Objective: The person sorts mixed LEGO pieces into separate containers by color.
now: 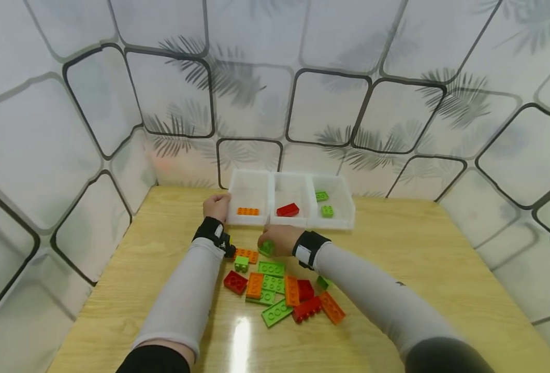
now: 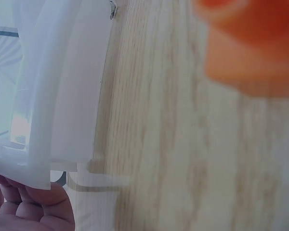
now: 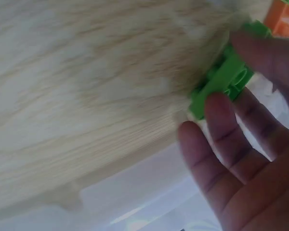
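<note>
My left hand (image 1: 216,207) grips the left end of a white three-compartment tray (image 1: 333,223). In the left wrist view its curled fingers (image 2: 33,209) lie under the corner of the tray's rim (image 2: 38,106). In front of the tray's middle, my right hand (image 1: 281,239) pinches a green toy building brick (image 3: 224,79) between thumb and fingers, just above the table. The tray's left compartment holds an orange brick (image 1: 248,211), the middle one a red brick (image 1: 288,210). Two green bricks (image 1: 327,211) lie in the right compartment.
Between the forearms lies a loose pile of bricks: green (image 1: 276,312), orange (image 1: 332,307) and red (image 1: 235,282), some overlapping. Another orange brick (image 1: 246,255) lies near my left wrist. A patterned curtain (image 1: 256,103) stands behind the wooden table (image 1: 396,248).
</note>
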{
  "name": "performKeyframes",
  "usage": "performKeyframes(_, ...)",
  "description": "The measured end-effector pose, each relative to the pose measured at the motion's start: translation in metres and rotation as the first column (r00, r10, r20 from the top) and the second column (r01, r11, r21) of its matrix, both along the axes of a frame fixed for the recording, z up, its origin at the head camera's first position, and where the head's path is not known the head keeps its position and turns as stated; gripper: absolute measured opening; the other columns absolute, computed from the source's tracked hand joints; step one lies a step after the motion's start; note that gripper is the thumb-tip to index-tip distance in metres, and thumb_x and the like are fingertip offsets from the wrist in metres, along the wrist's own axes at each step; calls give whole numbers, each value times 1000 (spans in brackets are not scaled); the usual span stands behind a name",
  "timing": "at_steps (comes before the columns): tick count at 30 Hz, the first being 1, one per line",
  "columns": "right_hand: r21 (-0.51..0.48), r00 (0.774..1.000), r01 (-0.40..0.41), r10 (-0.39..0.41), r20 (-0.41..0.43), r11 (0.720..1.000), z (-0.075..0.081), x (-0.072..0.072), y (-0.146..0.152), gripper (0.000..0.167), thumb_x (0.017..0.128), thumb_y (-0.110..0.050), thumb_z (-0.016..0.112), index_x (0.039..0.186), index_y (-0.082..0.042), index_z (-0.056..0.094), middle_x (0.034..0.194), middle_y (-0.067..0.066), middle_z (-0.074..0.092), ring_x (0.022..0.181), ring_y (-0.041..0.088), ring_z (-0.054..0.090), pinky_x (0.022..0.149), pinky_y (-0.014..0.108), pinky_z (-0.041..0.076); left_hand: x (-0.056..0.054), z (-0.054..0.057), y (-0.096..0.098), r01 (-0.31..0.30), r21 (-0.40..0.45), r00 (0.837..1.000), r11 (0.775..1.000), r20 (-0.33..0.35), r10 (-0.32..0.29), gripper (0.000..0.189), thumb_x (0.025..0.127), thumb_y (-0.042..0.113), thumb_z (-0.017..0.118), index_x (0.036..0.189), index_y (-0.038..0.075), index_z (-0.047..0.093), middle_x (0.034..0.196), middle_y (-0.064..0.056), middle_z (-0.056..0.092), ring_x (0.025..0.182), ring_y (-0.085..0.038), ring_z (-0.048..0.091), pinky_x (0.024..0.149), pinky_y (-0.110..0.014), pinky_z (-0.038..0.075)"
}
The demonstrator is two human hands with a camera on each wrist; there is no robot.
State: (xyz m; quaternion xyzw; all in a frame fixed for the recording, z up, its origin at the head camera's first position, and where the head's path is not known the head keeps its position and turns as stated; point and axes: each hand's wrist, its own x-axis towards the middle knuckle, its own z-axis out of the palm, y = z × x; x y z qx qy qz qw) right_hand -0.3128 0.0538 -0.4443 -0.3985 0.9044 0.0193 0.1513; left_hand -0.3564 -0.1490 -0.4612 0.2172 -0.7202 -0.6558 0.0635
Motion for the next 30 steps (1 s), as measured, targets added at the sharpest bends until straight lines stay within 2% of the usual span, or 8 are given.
performKeyframes(3,18,1000,12,-12,-10,1000,-5,-1,8,36,85,-19,78,120,-23,69,119,2,63,103,18,61,87,31,51,1,-1,-1,-7,-21,1000,1000,-14,6,39,97,31,59,122,1,67,123,-19,63,104,-32,58,92,-42,48)
performKeyframes(9,17,994,95,-96,49,995,-4,-3,27,32,87,-31,72,117,-22,69,107,-1,68,85,15,56,81,33,48,-1,-1,-1,-16,-27,1000,1000,-26,15,39,97,31,58,119,0,67,120,-20,63,100,-31,58,87,-40,48)
performKeyframes(14,-63,995,96,-95,13,993,3,2,51,21,86,-25,68,106,-19,72,101,0,65,83,15,54,80,33,48,1,-2,2,-15,-2,1000,1000,-11,15,39,97,31,59,119,1,68,121,-20,64,101,-30,58,87,-39,48)
performKeyframes(17,-144,995,98,-99,3,985,4,3,67,14,90,-18,59,98,-16,70,96,-1,62,80,14,53,76,33,47,1,-5,3,-12,-5,1000,1000,-6,12,38,97,31,58,118,1,68,119,-19,64,99,-29,58,84,-37,47)
performKeyframes(21,-246,992,121,-126,-3,962,3,1,85,16,93,-17,52,89,-17,68,82,-7,61,68,10,52,67,29,44,-1,-8,3,-4,-22,1000,1000,2,4,37,98,33,58,119,3,67,118,-18,64,96,-27,59,77,-34,46)
performKeyframes(24,-300,989,129,-144,-28,945,3,-1,94,18,95,-24,54,80,-22,64,67,-11,54,58,7,47,60,25,40,-2,-8,3,-2,-19,1000,1000,0,2,38,98,33,58,120,4,67,118,-18,64,97,-27,59,76,-33,47)
performKeyframes(27,-320,979,150,-186,-83,935,4,-4,102,33,97,-32,54,66,-22,54,56,-11,40,51,6,39,55,24,33,-3,-9,2,-3,-11,1000,1000,-1,3,38,98,33,58,121,3,67,119,-19,64,98,-28,59,79,-35,47)
performKeyframes(30,-353,957,181,-247,-151,918,5,-9,111,45,100,-29,49,56,-21,43,52,-10,28,48,8,30,54,25,28,-8,-12,0,-5,4,1000,1000,3,5,38,98,32,59,121,3,67,120,-19,64,100,-29,59,81,-37,47)
